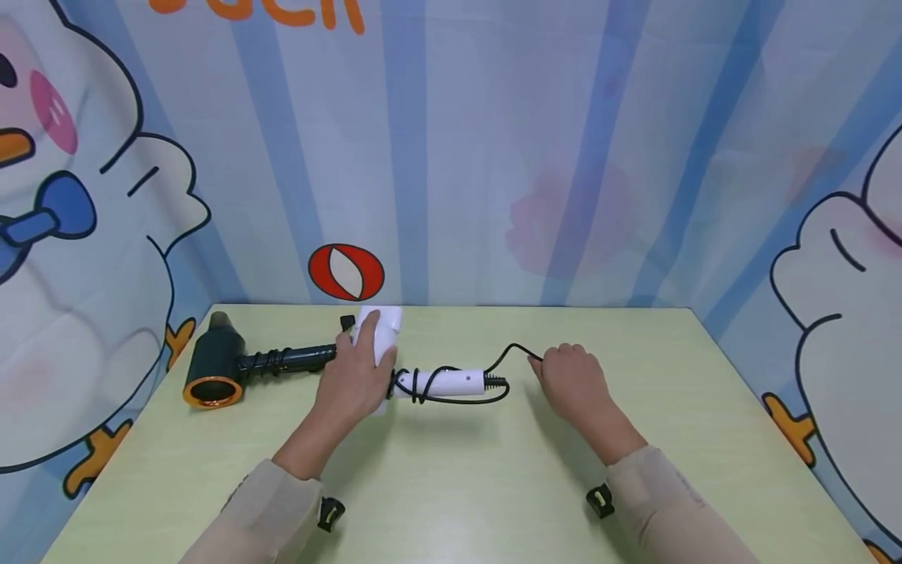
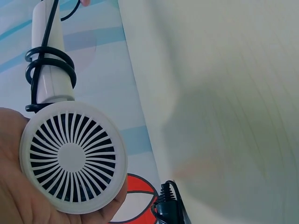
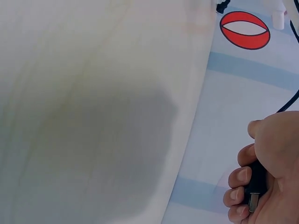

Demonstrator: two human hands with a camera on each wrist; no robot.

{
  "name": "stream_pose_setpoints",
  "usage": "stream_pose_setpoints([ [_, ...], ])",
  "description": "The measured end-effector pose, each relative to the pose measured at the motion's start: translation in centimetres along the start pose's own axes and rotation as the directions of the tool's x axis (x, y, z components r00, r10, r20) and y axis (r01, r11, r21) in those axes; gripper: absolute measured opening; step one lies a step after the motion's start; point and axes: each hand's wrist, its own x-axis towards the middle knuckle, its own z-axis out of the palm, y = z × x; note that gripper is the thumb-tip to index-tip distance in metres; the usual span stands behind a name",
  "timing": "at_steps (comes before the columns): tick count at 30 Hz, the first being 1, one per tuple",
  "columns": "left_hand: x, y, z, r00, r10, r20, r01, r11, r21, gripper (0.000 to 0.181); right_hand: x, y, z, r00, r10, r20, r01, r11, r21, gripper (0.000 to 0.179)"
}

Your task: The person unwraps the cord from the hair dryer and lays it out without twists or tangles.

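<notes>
Holding the white hair dryer (image 1: 458,382) by its round head (image 2: 71,157) in the left grip (image 1: 355,372), curling fingers and thumb closely about it. Pointing its handle (image 2: 55,91) to the right of that grip, wound with loops of black cord (image 1: 468,402), and casting a shadow on the counter (image 1: 458,493) below. Stretching the cord in an arch from the handle's end across to the right grip (image 1: 576,384). Clasping a black plug (image 3: 257,181) inside the right grip, folding the fingers over it and showing a metal prong (image 3: 253,202). Sharing the counter with a dark hair dryer (image 1: 220,354), to the left of the left grip, bearing an orange rim (image 1: 213,404) and pointing its cord-wrapped handle toward that grip. Facing a striped backdrop (image 1: 479,157) beyond both grips.
</notes>
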Motion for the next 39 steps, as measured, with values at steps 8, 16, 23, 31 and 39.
stream_pose_setpoints([
  [8,-0.1,-0.2,0.4,1.000,-0.008,0.008,0.008,1.000,0.005,0.069,0.6,0.3,-1.1,1.000,0.018,-0.021,-0.018,1.000,0.012,0.050],
  [16,-0.1,-0.5,0.8,0.999,-0.032,0.027,0.031,0.999,0.017,0.070,1.0,0.4,-2.5,0.999,0.027,-0.027,-0.025,0.998,0.059,0.049],
  [23,0.1,-1.2,1.2,0.999,-0.026,0.026,0.026,0.999,0.025,0.069,0.9,0.3,-2.9,0.998,0.017,-0.067,-0.015,0.999,0.040,0.050],
  [31,0.3,-1.7,1.4,0.999,-0.026,0.037,0.025,0.999,0.021,0.068,0.4,0.0,-3.9,0.986,-0.016,-0.164,0.013,1.000,-0.019,0.052],
  [39,0.5,-1.8,1.5,0.999,-0.031,0.029,0.030,0.999,0.026,0.069,-0.4,-0.3,-5.0,0.981,-0.023,-0.195,0.024,1.000,-0.001,0.049],
])
